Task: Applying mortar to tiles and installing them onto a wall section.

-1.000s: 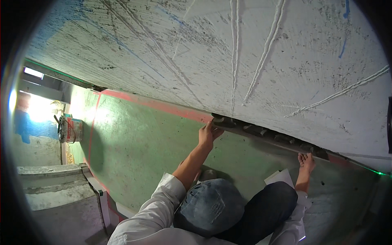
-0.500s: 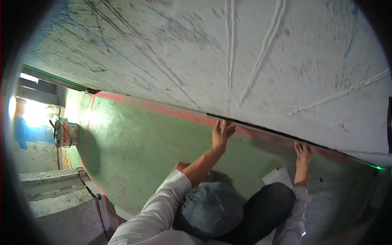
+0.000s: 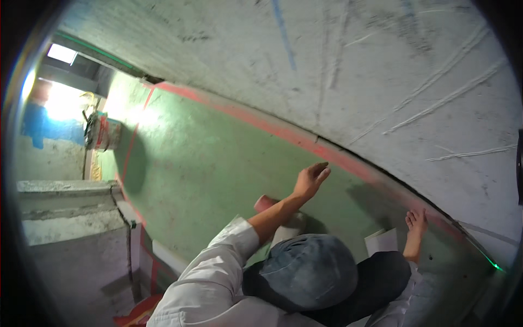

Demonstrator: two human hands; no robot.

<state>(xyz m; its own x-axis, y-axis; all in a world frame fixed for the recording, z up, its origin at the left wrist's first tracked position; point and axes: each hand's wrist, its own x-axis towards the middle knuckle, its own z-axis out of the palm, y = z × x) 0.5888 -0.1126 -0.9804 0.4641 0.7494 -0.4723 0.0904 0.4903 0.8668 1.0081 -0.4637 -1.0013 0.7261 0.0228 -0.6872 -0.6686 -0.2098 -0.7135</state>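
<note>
My left hand (image 3: 312, 181) hovers over the green floor (image 3: 218, 158), short of the red band along the wall's foot. Its fingers are stretched out, the thumb stands apart, and nothing shows in it. Farther right, my right hand (image 3: 417, 222) is close to the wall's foot with its fingers loosely apart; it holds nothing that I can see. A thin dark strip (image 3: 376, 170) runs along the joint between the floor and the rough white wall (image 3: 392, 82). Both hands are apart from this strip.
My bent knees (image 3: 308, 270) are between my arms. A white folded sheet or board (image 3: 381, 241) lies beside my right knee. At the far left stands a stained bucket (image 3: 103, 132), near a concrete ledge (image 3: 65, 204). A green light spot (image 3: 496, 266) glows at the wall's right end.
Both hands have come away from the dark strip at the wall's foot, back toward me. My view has turned, so the wall edge slants more steeply and the bucket sits higher.
</note>
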